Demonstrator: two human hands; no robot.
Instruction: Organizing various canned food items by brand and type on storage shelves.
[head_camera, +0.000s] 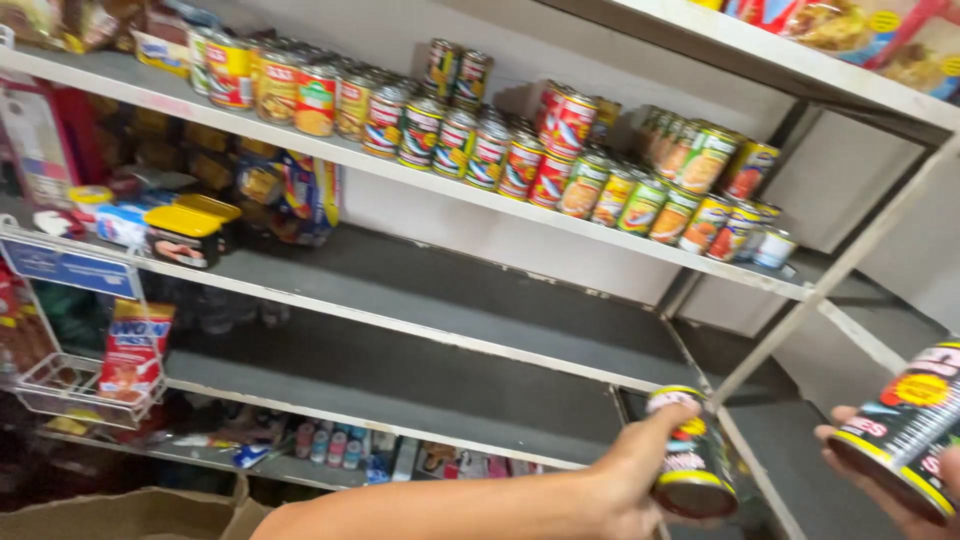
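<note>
Cans: your left hand (625, 480) holds one dark can (692, 465) by its side, your right hand (880, 480) another can (905, 430), both tilted below the stocked can shelf (600, 232).

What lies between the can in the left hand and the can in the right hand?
In the head view, no object: only bare dark shelf and a white shelf post behind the gap between left can and right can.

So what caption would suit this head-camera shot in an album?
Left hand and right hand each hold a can before shelves of stacked tins.
</note>
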